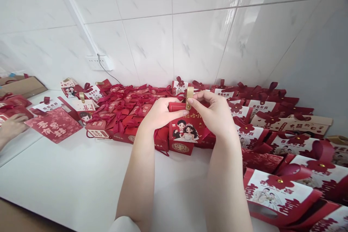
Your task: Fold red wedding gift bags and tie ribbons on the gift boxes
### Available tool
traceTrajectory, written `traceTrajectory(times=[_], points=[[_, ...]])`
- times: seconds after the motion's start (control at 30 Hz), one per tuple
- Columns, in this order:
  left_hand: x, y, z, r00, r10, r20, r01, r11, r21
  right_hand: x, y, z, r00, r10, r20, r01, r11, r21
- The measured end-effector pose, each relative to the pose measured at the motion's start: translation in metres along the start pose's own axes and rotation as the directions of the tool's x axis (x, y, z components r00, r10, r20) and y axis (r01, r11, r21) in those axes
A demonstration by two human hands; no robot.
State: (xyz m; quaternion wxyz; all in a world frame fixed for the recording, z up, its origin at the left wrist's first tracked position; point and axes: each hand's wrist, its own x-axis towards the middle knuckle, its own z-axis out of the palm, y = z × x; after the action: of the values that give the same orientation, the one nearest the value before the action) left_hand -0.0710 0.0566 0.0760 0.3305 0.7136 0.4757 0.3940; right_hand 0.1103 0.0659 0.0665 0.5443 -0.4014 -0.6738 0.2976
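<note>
A red gift box (185,127) printed with a cartoon bride and groom stands upright on the white table (81,181), in the middle of the view. My left hand (160,113) is closed on the box's upper left edge. My right hand (214,110) pinches the tan strap handle (189,97) at the top of the box between thumb and fingers. Both forearms reach in from the bottom of the picture.
Several small red ribbon-tied boxes (125,110) crowd the back along the tiled wall. Red and white handled boxes (282,188) fill the right side. Another person's hand (12,125) rests at the far left beside a flat red card (54,125). A wall socket (99,62) sits above.
</note>
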Motion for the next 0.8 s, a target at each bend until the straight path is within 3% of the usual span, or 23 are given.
traceTrajectory(times=[0.2,0.37,0.7,0.8], points=[[0.000,0.009,0.005,0.984,0.158,-0.086,-0.155,0.987,0.042,-0.002,-0.005,0.001,1.000,0.026,0.013,-0.027,0.999,0.031],[-0.002,0.012,0.009,0.988,0.146,-0.052,-0.134,0.974,0.183,-0.003,-0.005,0.001,0.999,0.043,0.012,-0.044,0.997,0.066],[0.002,0.010,0.013,0.972,0.190,-0.140,-0.195,0.981,-0.016,-0.002,-0.010,0.004,0.998,0.008,-0.054,-0.004,0.997,0.074],[-0.001,0.010,0.008,0.967,0.153,-0.205,-0.162,0.986,-0.026,-0.003,-0.009,0.005,0.996,0.061,-0.065,-0.054,0.993,0.106]])
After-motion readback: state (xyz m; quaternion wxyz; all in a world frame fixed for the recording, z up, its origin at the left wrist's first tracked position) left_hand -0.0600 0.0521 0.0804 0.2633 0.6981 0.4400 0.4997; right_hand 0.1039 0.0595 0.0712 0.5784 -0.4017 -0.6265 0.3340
